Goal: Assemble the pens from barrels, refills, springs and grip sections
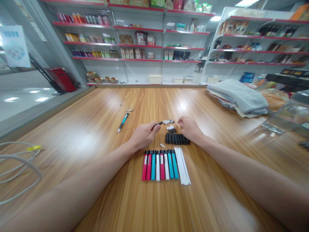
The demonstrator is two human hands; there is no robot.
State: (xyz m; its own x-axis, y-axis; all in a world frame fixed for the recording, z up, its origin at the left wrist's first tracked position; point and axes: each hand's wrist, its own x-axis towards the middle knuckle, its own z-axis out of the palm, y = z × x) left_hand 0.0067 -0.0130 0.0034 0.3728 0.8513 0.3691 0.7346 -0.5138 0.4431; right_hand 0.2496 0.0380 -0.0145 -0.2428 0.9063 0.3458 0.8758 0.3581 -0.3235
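— What do we see in the left hand?

— We see it pinching a black pen part between thumb and forefinger, just above the centre of the frame. The part is slim, short and dark, and its free end points right towards a small cluster of silver tips.

— And the right hand?

— It rests curled just right of those tips, beside the row of black sleeves. We cannot tell whether it grips anything.

— What lies below?

— In the lower centre we see coloured pen barrels in red, teal and white, side by side, with white refill tubes touching their right edge. A finished teal pen lies apart, to the left.
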